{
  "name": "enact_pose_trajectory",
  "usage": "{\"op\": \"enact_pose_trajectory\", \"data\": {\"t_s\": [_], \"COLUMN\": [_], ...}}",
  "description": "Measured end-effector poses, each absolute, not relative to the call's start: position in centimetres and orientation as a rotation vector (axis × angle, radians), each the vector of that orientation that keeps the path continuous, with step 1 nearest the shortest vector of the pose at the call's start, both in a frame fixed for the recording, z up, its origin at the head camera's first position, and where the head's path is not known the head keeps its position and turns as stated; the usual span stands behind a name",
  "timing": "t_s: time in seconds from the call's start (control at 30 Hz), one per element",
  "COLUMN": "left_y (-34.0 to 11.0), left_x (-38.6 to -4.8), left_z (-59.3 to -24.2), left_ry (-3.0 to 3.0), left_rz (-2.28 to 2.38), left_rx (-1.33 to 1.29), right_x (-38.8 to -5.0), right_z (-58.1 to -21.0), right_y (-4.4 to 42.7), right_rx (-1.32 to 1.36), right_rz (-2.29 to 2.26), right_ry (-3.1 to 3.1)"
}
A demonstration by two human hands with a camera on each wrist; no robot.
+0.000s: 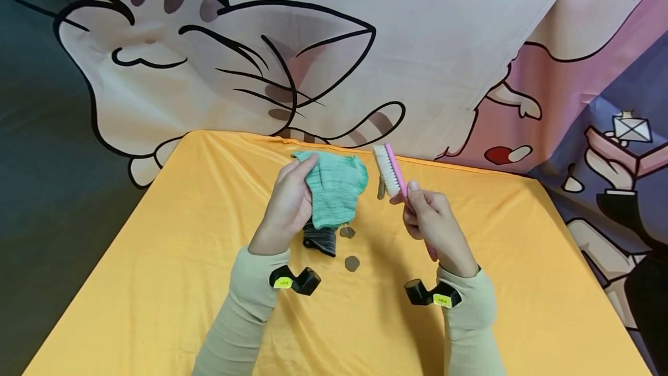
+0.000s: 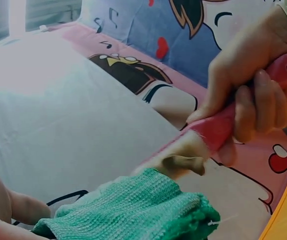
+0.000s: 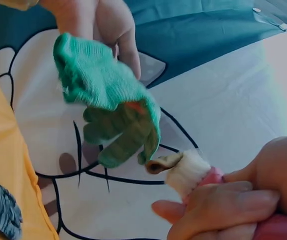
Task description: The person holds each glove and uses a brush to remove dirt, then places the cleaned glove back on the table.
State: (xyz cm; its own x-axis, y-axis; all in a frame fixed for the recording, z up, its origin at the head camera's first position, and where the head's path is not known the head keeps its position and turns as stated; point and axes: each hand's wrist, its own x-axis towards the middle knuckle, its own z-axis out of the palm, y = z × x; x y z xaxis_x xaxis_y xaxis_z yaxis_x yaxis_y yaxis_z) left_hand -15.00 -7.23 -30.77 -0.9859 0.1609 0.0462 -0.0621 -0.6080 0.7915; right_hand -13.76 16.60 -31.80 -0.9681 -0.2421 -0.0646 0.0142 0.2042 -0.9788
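My left hand pinches a green knitted glove by its left side, holding it up above the table. In the right wrist view, the glove's fingers hang below its ribbed cuff. The right hand grips the pink handle of a brush, its white bristles turned toward the glove. A curled brown piece, like a dry leaf, shows by the bristles; I cannot tell if it clings to them. Beneath the glove, a dark grey knitted item lies partly hidden on the table.
Two flat grey-brown pieces lie on the yellow cloth-covered table. A printed cartoon backdrop hangs right behind the table's far edge. Each wrist carries a small black camera.
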Motion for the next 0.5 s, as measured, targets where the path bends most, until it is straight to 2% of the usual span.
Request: {"op": "enact_pose_trajectory", "data": {"t_s": [0.2, 0.5], "left_y": [-6.89, -6.87], "left_x": [-14.98, -14.96], "left_z": [-31.05, -31.02], "left_ry": [1.297, 1.121], "left_rz": [2.710, 2.825], "left_rx": [0.137, 0.275], "right_x": [-13.62, -13.94], "right_z": [-31.84, -32.25], "right_y": [16.35, 16.40], "right_rx": [-0.240, -0.243], "right_rz": [-1.806, -1.428], "right_ry": [2.405, 2.620]}}
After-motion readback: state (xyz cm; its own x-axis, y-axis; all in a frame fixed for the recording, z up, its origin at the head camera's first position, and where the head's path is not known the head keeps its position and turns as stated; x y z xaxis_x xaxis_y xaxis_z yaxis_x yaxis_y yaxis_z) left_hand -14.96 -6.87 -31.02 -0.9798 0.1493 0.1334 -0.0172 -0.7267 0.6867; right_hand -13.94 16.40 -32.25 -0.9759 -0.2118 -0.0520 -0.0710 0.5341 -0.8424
